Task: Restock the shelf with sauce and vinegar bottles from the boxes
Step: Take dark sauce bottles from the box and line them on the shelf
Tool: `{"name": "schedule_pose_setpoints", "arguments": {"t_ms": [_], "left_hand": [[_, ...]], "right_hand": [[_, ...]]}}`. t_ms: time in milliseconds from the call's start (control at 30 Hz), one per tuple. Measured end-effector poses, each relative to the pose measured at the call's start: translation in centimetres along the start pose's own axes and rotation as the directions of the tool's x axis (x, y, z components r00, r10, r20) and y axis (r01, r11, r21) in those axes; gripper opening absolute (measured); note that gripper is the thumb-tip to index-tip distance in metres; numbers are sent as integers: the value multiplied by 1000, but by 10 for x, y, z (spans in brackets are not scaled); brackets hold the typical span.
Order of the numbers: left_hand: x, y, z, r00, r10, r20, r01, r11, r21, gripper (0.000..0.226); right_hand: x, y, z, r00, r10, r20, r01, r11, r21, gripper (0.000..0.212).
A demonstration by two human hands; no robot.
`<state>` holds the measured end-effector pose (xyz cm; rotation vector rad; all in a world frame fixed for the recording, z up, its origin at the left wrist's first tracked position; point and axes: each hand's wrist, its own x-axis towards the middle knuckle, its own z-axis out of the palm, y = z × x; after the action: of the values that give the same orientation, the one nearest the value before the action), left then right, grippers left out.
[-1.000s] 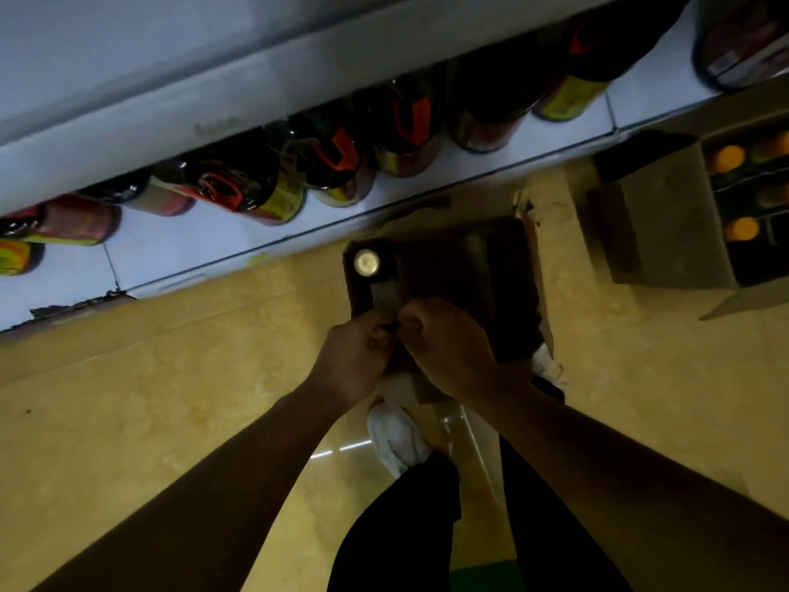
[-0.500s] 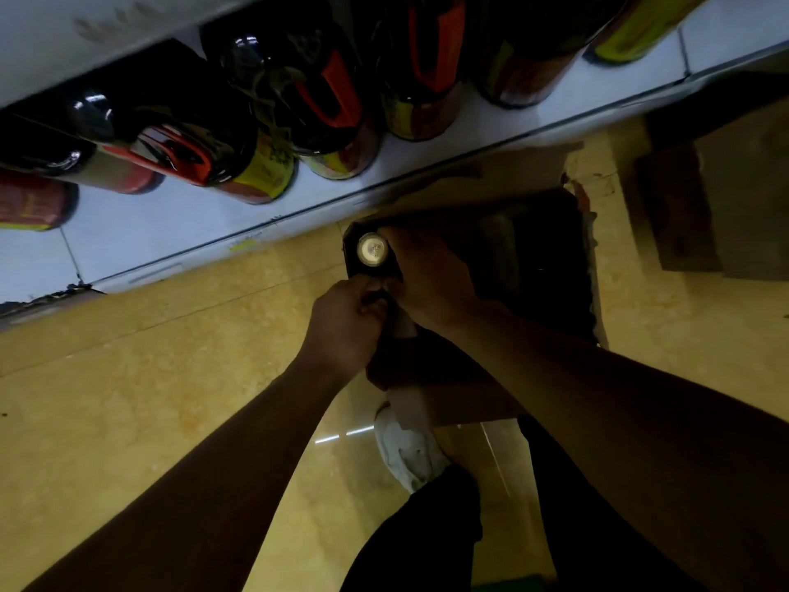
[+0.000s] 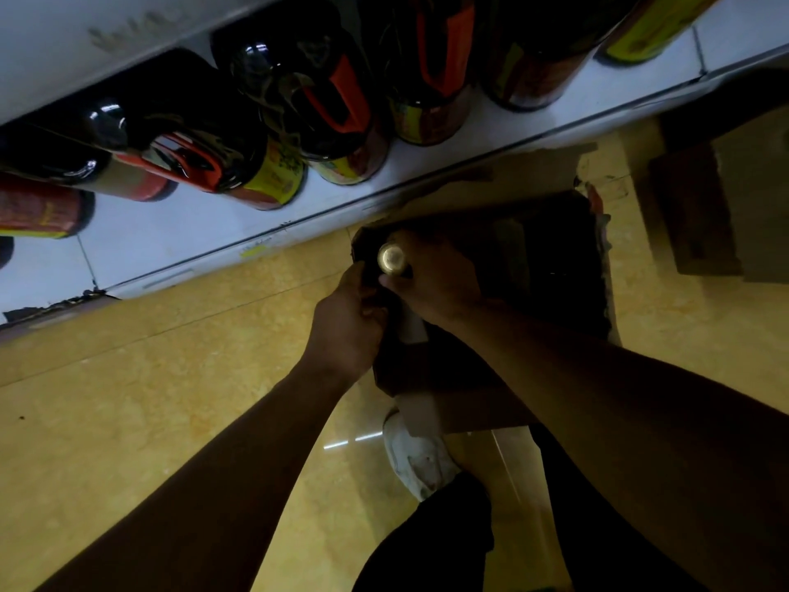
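Gleaming yellow stone-look floor (image 3: pixel 128 420); white shelf (image 3: pixel 179 245) carrying dark glossy bottles (image 3: pixel 273 134) with orange handles, yellow labels; brown cardboard box (image 3: pixel 533 267) open below shelf edge; dark bottle with round metallic cap (image 3: pixel 392 258) at box corner; left hand (image 3: pixel 348 324), right hand (image 3: pixel 435 277) both curled around its neck.

bare shelf front (image 3: pixel 179 245), bottles (image 3: pixel 273 164) crowding behind

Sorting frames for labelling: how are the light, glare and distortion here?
Head view: dim overall; the box interior is near black; the bottle cap glints; glare spots on the shelf bottles; the wide lens bends the shelf edge; hands fairly sharp.
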<state>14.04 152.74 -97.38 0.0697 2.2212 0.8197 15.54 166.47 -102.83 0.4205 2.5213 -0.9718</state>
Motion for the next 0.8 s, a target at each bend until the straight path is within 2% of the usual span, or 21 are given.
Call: {"name": "schedule_pose_setpoints", "arguments": {"t_ms": [267,400,500,567,700,800], "left_hand": [[-9,30,1,988,141,56,-147,984,105,65],[-22,60,-4,977,191,92,-196,980,47,57],[-40,84,-13,967,226,122,-213,971,-108,61],[-57,104,-23,960,257,109,-238,958,-161,52],[-99,147,-50,922,388,12,-379,906,-192,30],[-123,176,-72,938,345,37,-334,926,-179,47]], "right_hand": [[-45,-2,-54,995,-78,-62,79,997,24,50],[-73,-15,-91,982,-137,-128,142,989,33,50],[-93,-31,-123,973,-182,-143,188,982,34,55],[-107,-44,-146,973,-189,-135,196,980,42,55],[-133,-73,-196,962,-212,-169,228,971,77,49],[-156,-100,-238,945,-246,-213,265,962,61,41]]}}
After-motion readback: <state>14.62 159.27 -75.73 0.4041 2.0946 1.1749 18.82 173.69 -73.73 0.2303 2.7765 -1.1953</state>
